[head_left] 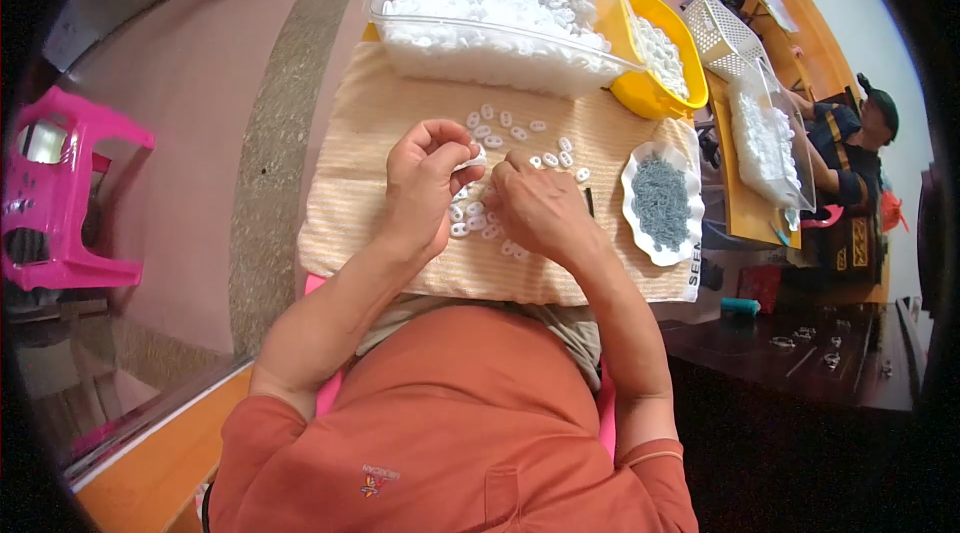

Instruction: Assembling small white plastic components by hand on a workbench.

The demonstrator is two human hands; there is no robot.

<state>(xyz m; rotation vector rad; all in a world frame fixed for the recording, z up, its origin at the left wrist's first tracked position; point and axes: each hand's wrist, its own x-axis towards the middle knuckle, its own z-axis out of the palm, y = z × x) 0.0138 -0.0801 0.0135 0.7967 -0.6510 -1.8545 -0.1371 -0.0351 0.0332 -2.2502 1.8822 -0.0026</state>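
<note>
Over a striped tan cloth (350,173), my left hand (425,183) is closed in a pinch on a small white oval plastic piece (478,159). Close beside it, my right hand (540,201) has its fingers bent down and together; whatever they grip is hidden beneath them. A short dark stick (589,201) shows just past the right hand's edge. Several loose white two-holed plastic pieces (459,229) lie under and around both hands, with others farther off. To the right, a white scalloped dish (660,256) holds a heap of small grey pins (662,203).
A clear bin (480,41) full of white pieces stands at the cloth's far side, beside a yellow basin (640,98). On the right, another person (850,143) sits near a clear box (770,148) of white parts. A pink stool (75,193) stands left.
</note>
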